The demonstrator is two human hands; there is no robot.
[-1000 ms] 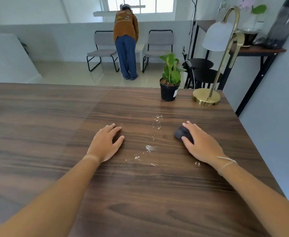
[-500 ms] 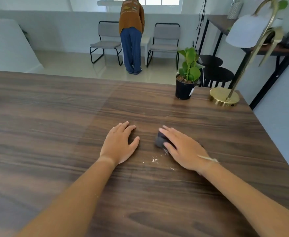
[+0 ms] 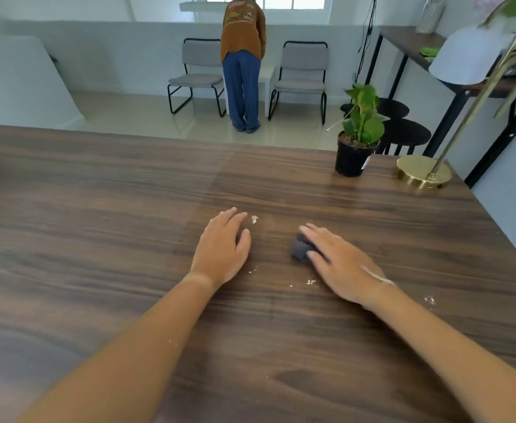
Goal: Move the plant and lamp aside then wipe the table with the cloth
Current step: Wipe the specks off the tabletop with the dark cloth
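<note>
A dark wooden table point(image 3: 98, 224) fills the view. My right hand point(image 3: 339, 264) presses flat on a small dark grey cloth point(image 3: 300, 248) near the table's middle; only the cloth's left end shows past my fingers. My left hand point(image 3: 221, 248) lies flat on the wood just left of it, fingers together, holding nothing. Small wet or white specks point(image 3: 254, 219) dot the wood around both hands. A green plant in a black pot point(image 3: 354, 157) stands at the far right, and the gold lamp point(image 3: 424, 174) with a white shade stands in the far right corner beside it.
The table's right edge point(image 3: 494, 221) runs close to a pale wall. Beyond the far edge a person point(image 3: 243, 62) stands with their back turned between two grey chairs point(image 3: 198, 71). Black stools point(image 3: 403, 132) and a dark side table point(image 3: 409, 44) lie behind the plant.
My right hand slid the cloth left across the wet patch, then slightly back right. Most of the droplets between my hands are gone. My left hand stayed flat.
</note>
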